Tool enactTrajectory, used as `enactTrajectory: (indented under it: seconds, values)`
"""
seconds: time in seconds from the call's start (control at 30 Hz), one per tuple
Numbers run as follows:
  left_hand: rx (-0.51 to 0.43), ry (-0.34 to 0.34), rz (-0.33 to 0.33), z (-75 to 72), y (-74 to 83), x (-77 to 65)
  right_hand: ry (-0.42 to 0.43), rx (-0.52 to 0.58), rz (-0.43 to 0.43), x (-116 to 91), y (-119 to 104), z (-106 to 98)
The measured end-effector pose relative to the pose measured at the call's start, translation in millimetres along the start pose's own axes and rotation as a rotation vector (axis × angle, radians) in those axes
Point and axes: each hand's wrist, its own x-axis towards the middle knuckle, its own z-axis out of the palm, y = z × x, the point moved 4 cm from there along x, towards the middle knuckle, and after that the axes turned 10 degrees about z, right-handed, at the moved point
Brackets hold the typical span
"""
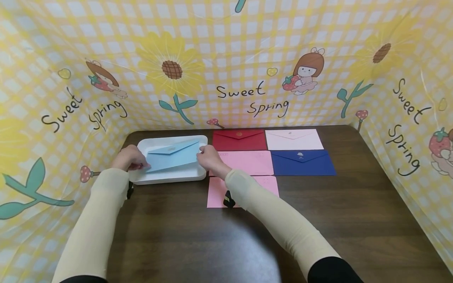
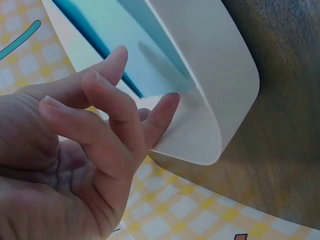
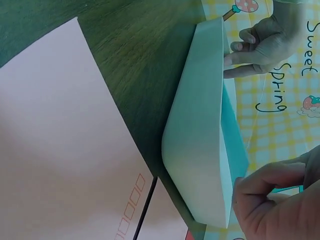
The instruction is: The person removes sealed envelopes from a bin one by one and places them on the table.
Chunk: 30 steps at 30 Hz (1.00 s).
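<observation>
A light blue envelope [image 1: 173,157] lies tilted in the white tray [image 1: 170,179] at the table's left. My right hand [image 1: 212,159] pinches its right end, raised near the tray's rim. My left hand [image 1: 130,158] is at the envelope's other end; in the left wrist view its thumb and index finger are spread apart. There the index fingertip [image 2: 170,102] sits right at the envelope's short edge, and the remaining fingers bend loosely. The right wrist view shows the right thumb and finger [image 3: 245,192] together at the envelope's corner.
Right of the tray lie a red envelope [image 1: 238,144], a pale pink one [image 1: 293,143], a dark blue one [image 1: 302,167] and two pink ones [image 1: 247,161], edges close together. My right forearm crosses over the nearer pink envelope [image 1: 216,196]. Patterned cloth [image 1: 233,70] stands behind the table.
</observation>
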Motion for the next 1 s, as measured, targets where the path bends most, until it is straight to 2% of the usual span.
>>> enactTrajectory:
  seconds: [0.13, 0.33, 0.53, 0.77, 1.0]
  values:
    - [0.008, 0.016, -0.004, 0.5, 1.3, 0.0, 0.021, 0.002, -0.002, 2, 3, -3]
    - [0.022, -0.003, -0.004, -0.4, 0.7, 0.5, 0.064, 0.016, 0.023, 7, 8, -7]
    - [0.019, -0.039, -0.004, 0.1, 0.9, 0.0, 0.052, 0.042, 0.075, 8, 9, -8]
    - [-0.021, -0.068, 0.015, 0.1, 1.2, -2.5, 0.033, 0.05, 0.068, 8, 11, -11]
    - [-0.051, -0.068, 0.041, -0.7, 5.1, -5.8, 0.009, 0.065, 0.071, 7, 14, -16]
